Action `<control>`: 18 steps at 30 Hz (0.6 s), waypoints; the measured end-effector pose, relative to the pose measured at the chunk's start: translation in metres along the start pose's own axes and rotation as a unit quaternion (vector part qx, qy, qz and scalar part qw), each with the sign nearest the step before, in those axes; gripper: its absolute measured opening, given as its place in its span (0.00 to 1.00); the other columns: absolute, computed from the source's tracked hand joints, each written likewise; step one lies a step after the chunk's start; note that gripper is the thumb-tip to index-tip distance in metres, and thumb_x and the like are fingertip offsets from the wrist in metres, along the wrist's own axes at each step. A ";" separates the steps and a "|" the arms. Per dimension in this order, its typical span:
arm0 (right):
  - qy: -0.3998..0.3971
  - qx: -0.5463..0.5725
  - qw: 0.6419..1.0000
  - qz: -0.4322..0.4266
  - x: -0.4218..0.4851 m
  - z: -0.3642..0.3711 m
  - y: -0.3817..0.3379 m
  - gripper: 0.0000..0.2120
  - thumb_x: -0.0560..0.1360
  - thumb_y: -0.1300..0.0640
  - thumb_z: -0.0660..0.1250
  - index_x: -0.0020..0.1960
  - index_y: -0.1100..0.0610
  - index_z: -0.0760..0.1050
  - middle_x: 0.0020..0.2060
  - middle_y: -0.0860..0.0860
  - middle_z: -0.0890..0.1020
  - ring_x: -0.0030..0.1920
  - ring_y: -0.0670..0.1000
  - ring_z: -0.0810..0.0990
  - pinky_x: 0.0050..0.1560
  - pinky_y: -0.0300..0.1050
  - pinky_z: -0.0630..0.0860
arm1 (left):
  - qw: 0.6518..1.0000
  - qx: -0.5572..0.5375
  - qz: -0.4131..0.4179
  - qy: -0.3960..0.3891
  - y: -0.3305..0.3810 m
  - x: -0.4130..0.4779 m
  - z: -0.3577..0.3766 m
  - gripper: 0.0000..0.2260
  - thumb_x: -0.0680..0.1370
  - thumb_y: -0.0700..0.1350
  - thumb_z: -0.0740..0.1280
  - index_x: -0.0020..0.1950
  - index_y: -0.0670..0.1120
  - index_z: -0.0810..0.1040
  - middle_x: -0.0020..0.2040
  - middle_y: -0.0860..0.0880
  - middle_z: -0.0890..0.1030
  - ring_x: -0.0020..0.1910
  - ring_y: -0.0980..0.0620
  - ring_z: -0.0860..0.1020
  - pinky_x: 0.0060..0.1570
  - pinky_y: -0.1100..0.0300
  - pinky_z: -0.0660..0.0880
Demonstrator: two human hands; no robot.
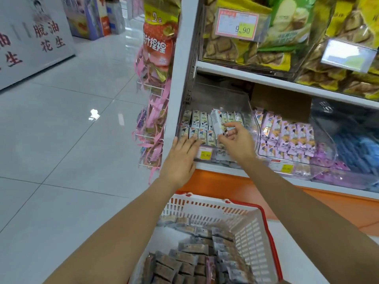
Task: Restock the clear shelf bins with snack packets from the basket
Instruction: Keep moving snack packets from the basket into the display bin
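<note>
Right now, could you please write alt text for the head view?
The right hand holds a snack packet over the left clear bin; the left hand rests flat on its front edge. A packet-filled white basket sits below.

A shop: price tags (236, 24) on snack-stocked shelves (287, 79).

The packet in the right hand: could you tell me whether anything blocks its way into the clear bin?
Nothing visible does. The right hand holds the packet over the clear bin, above the rows already inside; the left hand rests at the bin's front edge, to the side.
</note>
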State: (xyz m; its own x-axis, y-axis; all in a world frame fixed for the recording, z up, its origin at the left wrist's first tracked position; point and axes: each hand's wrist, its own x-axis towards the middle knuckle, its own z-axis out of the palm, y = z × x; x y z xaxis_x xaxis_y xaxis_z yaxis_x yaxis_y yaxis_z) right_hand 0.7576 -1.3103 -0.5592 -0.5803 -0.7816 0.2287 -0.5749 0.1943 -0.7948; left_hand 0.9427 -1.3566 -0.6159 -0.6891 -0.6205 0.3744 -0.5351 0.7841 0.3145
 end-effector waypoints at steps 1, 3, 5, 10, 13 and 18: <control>0.005 -0.015 1.000 0.006 0.011 0.002 0.002 0.18 0.73 0.59 0.72 0.62 0.54 0.75 0.38 0.47 0.74 0.34 0.45 0.74 0.37 0.42 0.74 | 1.000 0.001 0.011 0.020 0.001 -0.001 0.002 0.31 0.77 0.40 0.64 0.79 0.47 0.58 0.78 0.46 0.61 0.78 0.45 0.54 0.77 0.51 0.39; 0.014 -0.046 0.999 0.010 0.033 0.009 0.006 0.19 0.73 0.59 0.72 0.63 0.55 0.75 0.38 0.47 0.74 0.34 0.45 0.74 0.37 0.41 0.73 | 0.999 0.011 0.020 0.046 0.001 -0.002 0.007 0.32 0.74 0.38 0.66 0.78 0.46 0.62 0.75 0.46 0.65 0.76 0.44 0.58 0.77 0.51 0.39; 0.017 -0.083 0.996 0.009 0.052 0.018 0.010 0.20 0.73 0.58 0.72 0.64 0.56 0.75 0.40 0.50 0.78 0.36 0.47 0.76 0.39 0.41 0.73 | 0.998 0.026 0.014 0.061 -0.001 0.000 0.014 0.33 0.72 0.36 0.68 0.76 0.45 0.65 0.74 0.45 0.68 0.75 0.43 0.61 0.76 0.50 0.41; 0.014 -0.194 0.981 -0.010 0.083 0.039 0.023 0.21 0.73 0.56 0.72 0.64 0.60 0.76 0.56 0.60 0.80 0.52 0.57 0.80 0.53 0.45 0.75 | 0.996 0.022 -0.001 0.084 -0.002 0.003 0.025 0.35 0.67 0.32 0.69 0.74 0.44 0.68 0.71 0.45 0.71 0.73 0.42 0.64 0.76 0.49 0.43; -0.002 -0.225 0.974 -0.002 0.090 0.049 0.034 0.22 0.74 0.53 0.72 0.65 0.60 0.76 0.61 0.60 0.76 0.54 0.59 0.79 0.56 0.47 0.75 | 0.997 0.004 -0.006 0.082 -0.003 0.004 0.026 0.34 0.68 0.32 0.67 0.74 0.44 0.68 0.71 0.45 0.71 0.73 0.43 0.63 0.77 0.52 0.40; -0.024 -0.242 0.970 -0.007 0.091 0.050 0.039 0.23 0.75 0.51 0.70 0.68 0.59 0.74 0.61 0.60 0.74 0.57 0.60 0.77 0.56 0.50 0.75 | 0.997 -0.005 -0.017 0.077 0.000 0.004 0.027 0.33 0.68 0.33 0.68 0.73 0.44 0.68 0.70 0.45 0.71 0.73 0.43 0.63 0.77 0.53 0.39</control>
State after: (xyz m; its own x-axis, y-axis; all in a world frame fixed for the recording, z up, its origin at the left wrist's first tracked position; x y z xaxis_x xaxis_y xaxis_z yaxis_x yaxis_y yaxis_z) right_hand 0.7111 -1.4032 -0.5974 -0.5503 -0.8103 0.2016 -0.7924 0.4307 -0.4319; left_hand 0.9268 -1.3584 -0.6378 -0.5870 -0.6421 0.4930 -0.5516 0.7630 0.3370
